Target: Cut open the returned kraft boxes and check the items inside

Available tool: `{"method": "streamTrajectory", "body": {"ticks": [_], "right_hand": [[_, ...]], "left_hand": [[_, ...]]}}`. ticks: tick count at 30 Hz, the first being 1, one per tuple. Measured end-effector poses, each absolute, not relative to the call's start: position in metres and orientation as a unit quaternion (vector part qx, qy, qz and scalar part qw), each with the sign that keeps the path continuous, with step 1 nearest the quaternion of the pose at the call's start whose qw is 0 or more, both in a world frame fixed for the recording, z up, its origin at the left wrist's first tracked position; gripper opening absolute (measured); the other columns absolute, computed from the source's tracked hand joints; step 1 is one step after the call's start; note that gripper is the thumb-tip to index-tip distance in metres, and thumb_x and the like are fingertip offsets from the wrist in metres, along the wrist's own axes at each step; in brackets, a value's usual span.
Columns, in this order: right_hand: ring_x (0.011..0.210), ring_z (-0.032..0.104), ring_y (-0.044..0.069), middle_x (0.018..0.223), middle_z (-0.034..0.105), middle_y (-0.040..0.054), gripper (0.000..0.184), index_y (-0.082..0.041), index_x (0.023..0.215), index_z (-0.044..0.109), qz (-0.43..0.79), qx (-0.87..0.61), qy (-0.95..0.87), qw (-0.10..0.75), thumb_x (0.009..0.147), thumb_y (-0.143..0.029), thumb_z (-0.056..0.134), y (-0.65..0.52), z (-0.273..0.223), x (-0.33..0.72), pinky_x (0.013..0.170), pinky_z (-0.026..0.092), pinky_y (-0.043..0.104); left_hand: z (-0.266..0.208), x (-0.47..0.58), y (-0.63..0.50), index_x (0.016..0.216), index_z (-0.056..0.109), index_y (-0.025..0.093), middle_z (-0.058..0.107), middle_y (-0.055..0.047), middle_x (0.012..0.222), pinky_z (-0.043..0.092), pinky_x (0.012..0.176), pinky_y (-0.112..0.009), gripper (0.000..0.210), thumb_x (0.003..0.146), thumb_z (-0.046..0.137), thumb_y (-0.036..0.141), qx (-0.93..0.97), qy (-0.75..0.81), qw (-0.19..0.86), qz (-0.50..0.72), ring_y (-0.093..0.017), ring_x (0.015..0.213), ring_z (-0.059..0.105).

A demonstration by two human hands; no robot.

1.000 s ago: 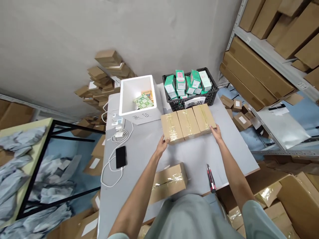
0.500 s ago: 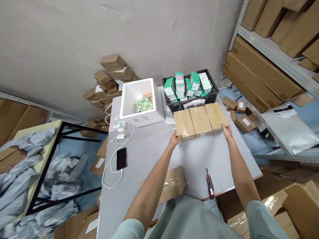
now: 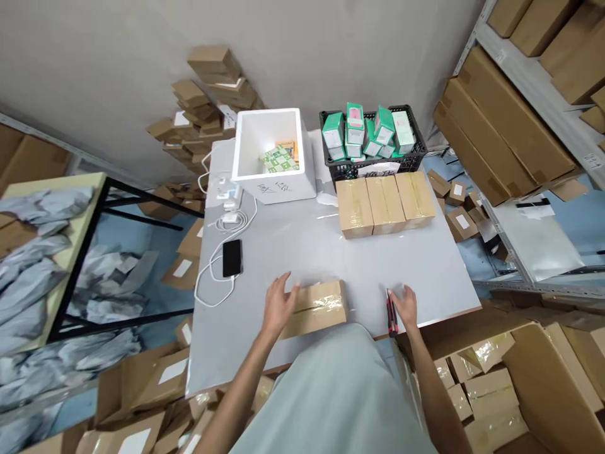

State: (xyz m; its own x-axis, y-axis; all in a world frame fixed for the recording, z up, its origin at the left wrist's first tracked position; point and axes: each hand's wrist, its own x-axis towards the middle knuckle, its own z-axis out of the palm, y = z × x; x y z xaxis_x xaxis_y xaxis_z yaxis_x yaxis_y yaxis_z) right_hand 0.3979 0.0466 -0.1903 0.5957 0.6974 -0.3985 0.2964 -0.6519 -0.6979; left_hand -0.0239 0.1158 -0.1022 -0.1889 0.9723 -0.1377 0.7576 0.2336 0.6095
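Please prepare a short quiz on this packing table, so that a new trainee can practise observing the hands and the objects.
1. True or false: the left hand is gripping the smartphone.
2. Multiple choice: which thing is nearest to the right hand?
a) the white foam box
b) the red-and-black utility knife
c) the smartphone
3. Count: how many taped cardboard boxes stand side by side in front of the black plastic crate?

Key:
1. False; it is open at the left end of the single taped box by the table's near edge.
2. b
3. Three
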Motion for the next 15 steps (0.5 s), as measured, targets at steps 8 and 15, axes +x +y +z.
{"method": "streamTrajectory", "body": {"ticks": [8,15], "right_hand": [[0.111,0.077,0.041,0.105,0.081,0.0177,0.028,-0.024,0.094,0.071,0.299,-0.871,-0.337,0.197,0.079,-0.047,0.076,0.009,-0.183,0.371,0.096,0.058,0.048],[0.102,0.075,0.03,0.094,0.081,0.01,0.023,-0.024,0.088,0.067,0.276,-0.872,-0.376,0.15,0.071,-0.036,0.075,0.047,-0.174,0.35,0.096,0.057,0.038]], "left_hand": [[-0.112,-0.084,0.008,0.144,0.068,0.024,0.071,-0.017,0.155,0.049,0.13,-0.06,0.06,0.098,0.057,0.062,0.453,0.797,0.315,0.245,-0.038,0.151,0.063],[-0.125,-0.081,0.027,0.161,0.059,0.024,0.054,-0.019,0.171,0.041,0.134,-0.062,0.079,0.093,0.077,0.061,0.535,0.699,0.365,0.302,-0.038,0.163,0.048]]}}
